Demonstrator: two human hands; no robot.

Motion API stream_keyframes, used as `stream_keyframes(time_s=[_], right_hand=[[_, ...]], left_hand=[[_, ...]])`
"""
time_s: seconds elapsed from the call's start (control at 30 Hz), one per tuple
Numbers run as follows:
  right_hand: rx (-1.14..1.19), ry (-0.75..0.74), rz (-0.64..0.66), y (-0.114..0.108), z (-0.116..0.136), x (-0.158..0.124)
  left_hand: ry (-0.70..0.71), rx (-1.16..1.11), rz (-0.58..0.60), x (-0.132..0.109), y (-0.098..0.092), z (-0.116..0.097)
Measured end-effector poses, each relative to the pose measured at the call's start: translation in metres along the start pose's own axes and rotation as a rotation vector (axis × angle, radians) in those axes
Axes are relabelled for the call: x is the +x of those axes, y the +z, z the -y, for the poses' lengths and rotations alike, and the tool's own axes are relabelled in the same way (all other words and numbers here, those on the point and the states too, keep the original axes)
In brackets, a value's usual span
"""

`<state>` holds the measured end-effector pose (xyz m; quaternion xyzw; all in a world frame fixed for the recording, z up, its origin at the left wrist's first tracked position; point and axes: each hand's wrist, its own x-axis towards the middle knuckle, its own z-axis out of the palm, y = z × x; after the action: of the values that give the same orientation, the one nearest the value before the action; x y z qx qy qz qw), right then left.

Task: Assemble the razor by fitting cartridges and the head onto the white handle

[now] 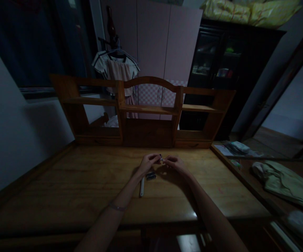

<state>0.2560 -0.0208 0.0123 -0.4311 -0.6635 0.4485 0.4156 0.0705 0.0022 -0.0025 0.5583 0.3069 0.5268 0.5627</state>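
Above the middle of the wooden desk (96,178), my left hand (149,161) pinches a small shiny object (161,159), part dark and part silvery, too small to name. My right hand (174,162) meets it from the other side, its fingertips closed at the object's right end. Just below my left hand two small dark pieces (151,175) lie side by side on the desk. A thin white strip (142,187) with a hole near its lower end rests beside them, its upper part under my left wrist.
A wooden shelf unit (147,110) stands along the desk's back edge. To the right, a lower surface holds pale green cloth (288,182) and a white packet (240,147). A wall (22,133) borders the desk on the left.
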Motion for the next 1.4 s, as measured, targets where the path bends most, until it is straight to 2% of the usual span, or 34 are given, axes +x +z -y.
stream_keyframes(time_s=[0.6, 0.83, 1.03, 1.13, 1.27, 1.4], right_hand=[[-0.008, -0.024, 0.03, -0.003, 0.002, 0.0], [-0.001, -0.01, -0.005, -0.001, 0.003, -0.001], [0.047, -0.012, -0.004, 0.006, 0.015, -0.008], [0.066, -0.048, -0.015, 0.009, 0.016, -0.011], [0.011, -0.012, 0.097, 0.006, 0.011, -0.009], [0.032, 0.045, 0.106, 0.002, 0.004, -0.003]], left_hand=[[-0.014, -0.066, 0.02, 0.001, -0.003, 0.003], [0.011, -0.108, 0.044, -0.001, -0.003, 0.002], [-0.007, -0.077, -0.024, 0.0, 0.0, 0.0], [-0.02, -0.066, -0.014, 0.0, 0.001, 0.001], [-0.047, -0.091, 0.028, -0.002, 0.002, 0.0], [-0.065, -0.077, 0.048, -0.005, 0.003, -0.004]])
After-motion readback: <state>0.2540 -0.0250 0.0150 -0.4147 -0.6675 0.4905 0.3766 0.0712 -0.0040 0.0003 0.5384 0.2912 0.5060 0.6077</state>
